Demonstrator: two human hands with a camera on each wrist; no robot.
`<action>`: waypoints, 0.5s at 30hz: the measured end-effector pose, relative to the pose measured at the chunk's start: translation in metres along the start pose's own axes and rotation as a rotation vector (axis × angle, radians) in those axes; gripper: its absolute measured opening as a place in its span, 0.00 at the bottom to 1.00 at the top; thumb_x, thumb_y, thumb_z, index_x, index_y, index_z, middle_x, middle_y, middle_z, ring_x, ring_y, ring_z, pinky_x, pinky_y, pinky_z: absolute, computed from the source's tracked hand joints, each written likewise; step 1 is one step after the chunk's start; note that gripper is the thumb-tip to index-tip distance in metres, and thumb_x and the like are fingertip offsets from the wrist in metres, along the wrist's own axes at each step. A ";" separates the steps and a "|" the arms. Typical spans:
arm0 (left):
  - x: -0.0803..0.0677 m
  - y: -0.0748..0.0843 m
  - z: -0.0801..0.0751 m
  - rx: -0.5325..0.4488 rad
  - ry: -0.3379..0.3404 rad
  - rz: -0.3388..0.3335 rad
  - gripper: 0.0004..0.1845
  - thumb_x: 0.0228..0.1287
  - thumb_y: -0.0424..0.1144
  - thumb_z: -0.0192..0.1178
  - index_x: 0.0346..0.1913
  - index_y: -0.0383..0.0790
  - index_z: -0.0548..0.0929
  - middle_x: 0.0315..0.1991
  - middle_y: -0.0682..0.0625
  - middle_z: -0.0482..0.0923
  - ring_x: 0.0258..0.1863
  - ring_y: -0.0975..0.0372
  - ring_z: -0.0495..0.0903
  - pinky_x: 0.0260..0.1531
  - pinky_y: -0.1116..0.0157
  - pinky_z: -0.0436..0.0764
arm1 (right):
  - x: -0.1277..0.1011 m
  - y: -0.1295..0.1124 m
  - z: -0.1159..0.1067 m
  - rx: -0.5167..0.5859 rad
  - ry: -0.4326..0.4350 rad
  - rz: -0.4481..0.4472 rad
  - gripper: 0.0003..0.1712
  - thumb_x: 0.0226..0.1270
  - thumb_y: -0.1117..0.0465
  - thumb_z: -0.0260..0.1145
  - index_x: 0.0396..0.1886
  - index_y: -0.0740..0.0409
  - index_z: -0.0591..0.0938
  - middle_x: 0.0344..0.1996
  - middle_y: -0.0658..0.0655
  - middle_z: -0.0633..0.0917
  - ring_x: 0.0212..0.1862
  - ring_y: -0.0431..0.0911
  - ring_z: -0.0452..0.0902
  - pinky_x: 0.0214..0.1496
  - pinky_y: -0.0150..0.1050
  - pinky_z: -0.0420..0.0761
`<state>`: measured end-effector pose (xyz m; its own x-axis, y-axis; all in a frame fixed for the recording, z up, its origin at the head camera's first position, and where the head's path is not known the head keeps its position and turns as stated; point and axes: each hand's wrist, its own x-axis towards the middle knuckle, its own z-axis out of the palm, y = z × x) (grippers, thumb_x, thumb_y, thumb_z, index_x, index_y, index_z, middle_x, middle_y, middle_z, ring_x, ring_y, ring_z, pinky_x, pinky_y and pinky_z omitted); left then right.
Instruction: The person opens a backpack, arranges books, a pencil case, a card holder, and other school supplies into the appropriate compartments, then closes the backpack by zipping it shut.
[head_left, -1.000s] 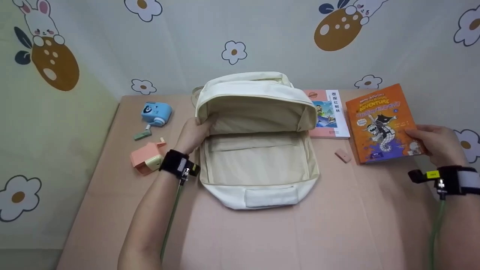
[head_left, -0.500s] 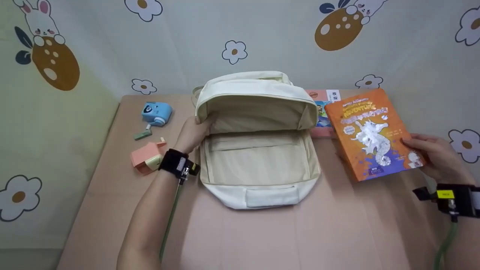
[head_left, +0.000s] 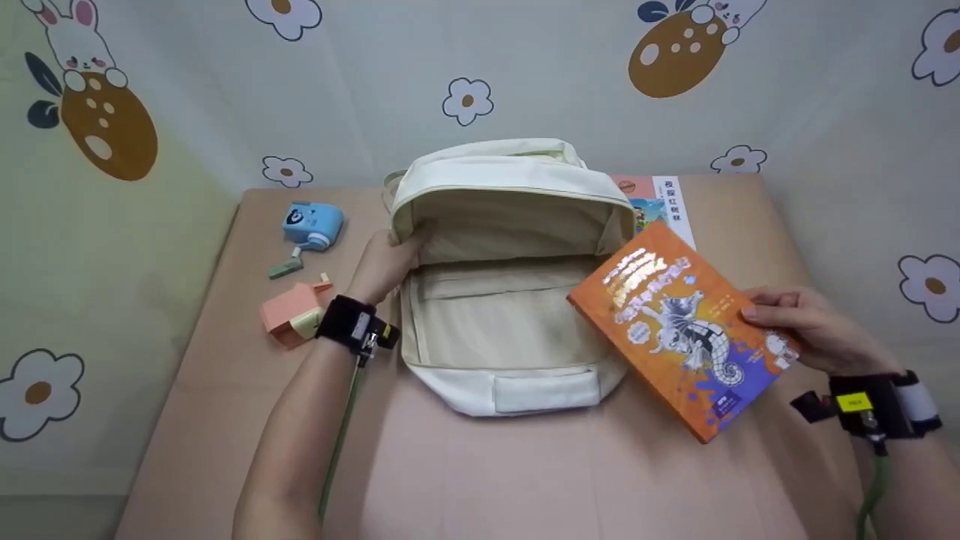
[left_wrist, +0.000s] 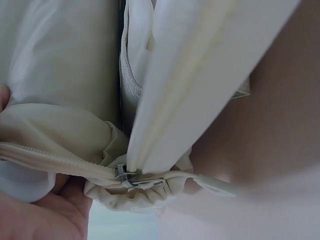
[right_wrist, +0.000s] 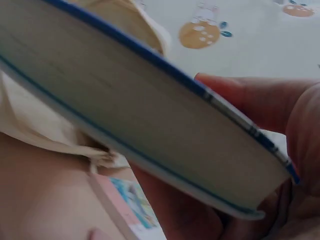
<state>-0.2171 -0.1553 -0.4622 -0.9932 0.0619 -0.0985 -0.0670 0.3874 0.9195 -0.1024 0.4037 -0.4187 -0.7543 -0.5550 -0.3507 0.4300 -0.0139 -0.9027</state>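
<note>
A cream backpack (head_left: 546, 393) lies unzipped on the table, its top flap raised. My left hand (head_left: 382, 266) grips the flap's left edge, thumb inside the opening; in the left wrist view the zipper (left_wrist: 55, 162) runs beside that hand. My right hand (head_left: 814, 330) holds a thick orange and purple book (head_left: 686, 330) by its right edge, thumb on the cover and fingers beneath. Tilted, the book overlaps the right side of the backpack opening in the head view. The right wrist view shows its page block (right_wrist: 140, 110) between thumb and fingers.
Behind the backpack's right side lies a pink and white book (head_left: 677, 214), partly covered. To the left are a blue camera-shaped object (head_left: 313, 225), a small green block (head_left: 286, 268) and a pink house-shaped object (head_left: 291, 313). A patterned cloth wall (head_left: 570, 82) stands behind.
My right hand has carried the orange book leftward and toward me, turning it, from beside the pink book to the backpack's right side. My left hand has stayed on the flap.
</note>
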 end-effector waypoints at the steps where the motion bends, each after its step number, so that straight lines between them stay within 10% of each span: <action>1: 0.000 0.000 0.000 0.000 0.001 0.001 0.47 0.59 0.76 0.58 0.69 0.42 0.77 0.63 0.41 0.77 0.58 0.53 0.77 0.59 0.52 0.75 | 0.006 0.001 0.003 0.003 -0.037 0.013 0.21 0.84 0.67 0.44 0.61 0.55 0.82 0.50 0.61 0.87 0.48 0.54 0.88 0.48 0.47 0.85; 15: -0.002 0.001 -0.001 -0.016 -0.014 0.012 0.44 0.62 0.72 0.59 0.70 0.43 0.76 0.66 0.41 0.75 0.63 0.52 0.76 0.63 0.51 0.73 | 0.084 0.014 0.050 0.114 -0.194 0.201 0.22 0.86 0.62 0.46 0.67 0.62 0.78 0.57 0.63 0.84 0.55 0.53 0.85 0.56 0.44 0.82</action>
<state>-0.2155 -0.1562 -0.4603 -0.9925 0.0795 -0.0930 -0.0571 0.3714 0.9267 -0.1353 0.3153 -0.4484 -0.5445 -0.7045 -0.4551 0.6220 0.0248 -0.7826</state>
